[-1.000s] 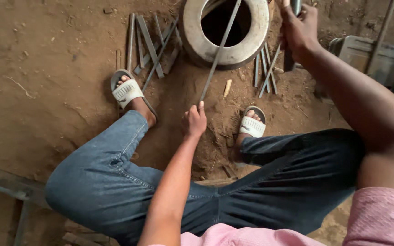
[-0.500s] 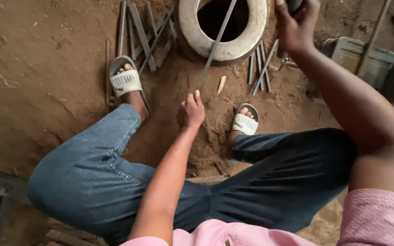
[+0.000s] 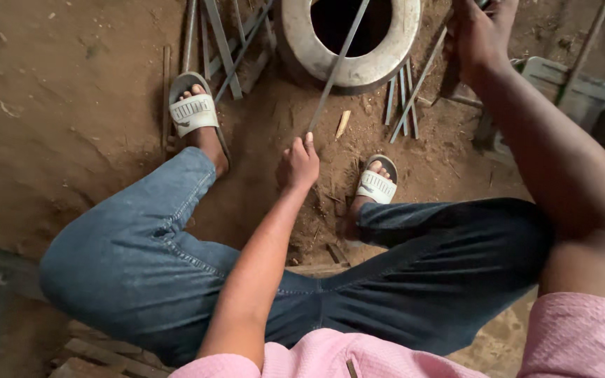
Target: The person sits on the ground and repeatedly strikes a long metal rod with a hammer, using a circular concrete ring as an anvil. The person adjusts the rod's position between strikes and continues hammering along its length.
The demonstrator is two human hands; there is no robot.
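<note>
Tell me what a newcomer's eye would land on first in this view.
First, the left hand at centre, gripping the near end of a long thin metal rod that slants up into the dark mouth of a pale round ring set in the dirt floor. Next, the right hand at top right, closed around something only partly in view. More metal bars lie scattered on both sides of the ring.
</note>
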